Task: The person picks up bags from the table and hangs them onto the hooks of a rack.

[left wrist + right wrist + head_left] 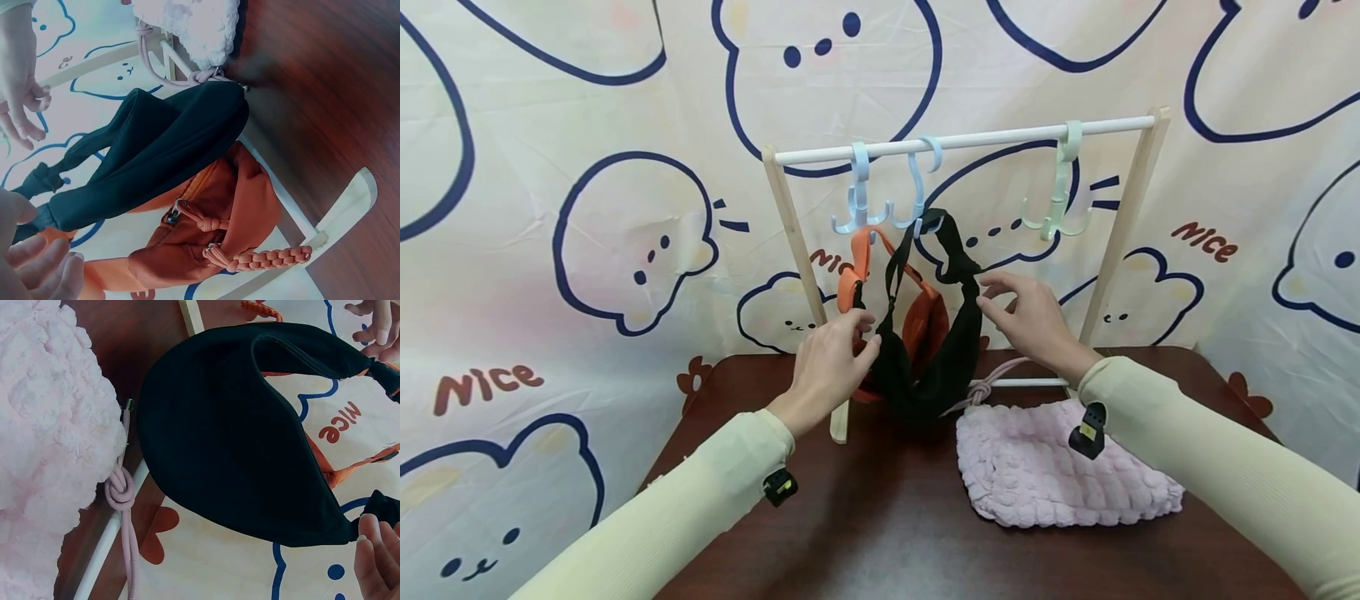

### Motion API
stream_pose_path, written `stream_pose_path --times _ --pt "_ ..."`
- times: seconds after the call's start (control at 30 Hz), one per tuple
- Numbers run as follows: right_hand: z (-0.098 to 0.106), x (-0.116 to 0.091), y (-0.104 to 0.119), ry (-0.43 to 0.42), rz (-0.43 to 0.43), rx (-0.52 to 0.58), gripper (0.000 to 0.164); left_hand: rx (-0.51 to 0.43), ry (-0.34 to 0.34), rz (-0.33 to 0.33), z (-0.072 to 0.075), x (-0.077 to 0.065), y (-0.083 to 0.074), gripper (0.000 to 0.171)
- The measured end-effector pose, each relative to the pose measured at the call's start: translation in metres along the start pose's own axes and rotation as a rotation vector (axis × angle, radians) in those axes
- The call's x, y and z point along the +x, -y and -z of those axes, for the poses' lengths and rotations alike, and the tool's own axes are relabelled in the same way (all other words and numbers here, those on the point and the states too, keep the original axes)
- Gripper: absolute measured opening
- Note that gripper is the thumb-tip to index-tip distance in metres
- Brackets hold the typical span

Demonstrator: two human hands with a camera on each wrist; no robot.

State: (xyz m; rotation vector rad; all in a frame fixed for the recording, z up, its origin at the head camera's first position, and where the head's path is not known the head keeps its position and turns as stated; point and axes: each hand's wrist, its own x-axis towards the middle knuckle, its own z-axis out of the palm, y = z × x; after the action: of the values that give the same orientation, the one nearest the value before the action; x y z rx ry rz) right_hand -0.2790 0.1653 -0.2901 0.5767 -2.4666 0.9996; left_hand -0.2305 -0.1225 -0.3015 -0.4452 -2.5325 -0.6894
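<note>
A black crescent-shaped bag hangs by its strap from the right one of two light-blue hooks. Close behind it, an orange bag with a braided cord pull hangs from the left light-blue hook. My left hand is at the black bag's left end, thumb and fingers parted and loosely bent beside the strap. On the other side, my right hand has its fingertips right at the bag's right end, where the strap joins, thumb and forefinger apart. The black bag's zipped opening shows in the right wrist view.
A white rail on wooden legs carries the hooks, with a pale green hook towards its right end. A fluffy pink bag with a knotted cord lies on the dark brown table. A patterned cloth hangs behind.
</note>
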Motion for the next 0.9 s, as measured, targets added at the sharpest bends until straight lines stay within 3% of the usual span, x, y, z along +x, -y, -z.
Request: stream_pose_path --times 0.4,0.63,0.9 --pt "0.000 -0.012 0.004 0.022 0.024 0.001 0.027 -0.051 0.052 -0.004 -0.001 -0.009 -0.012 0.024" --pt "0.000 -0.023 0.004 0.040 0.030 -0.013 0.025 -0.056 0.048 -0.025 -0.002 -0.014 -0.019 0.023" --pt "0.001 -0.038 0.001 0.076 -0.003 -0.036 0.027 -0.066 0.064 -0.022 -0.006 -0.021 -0.025 0.024"
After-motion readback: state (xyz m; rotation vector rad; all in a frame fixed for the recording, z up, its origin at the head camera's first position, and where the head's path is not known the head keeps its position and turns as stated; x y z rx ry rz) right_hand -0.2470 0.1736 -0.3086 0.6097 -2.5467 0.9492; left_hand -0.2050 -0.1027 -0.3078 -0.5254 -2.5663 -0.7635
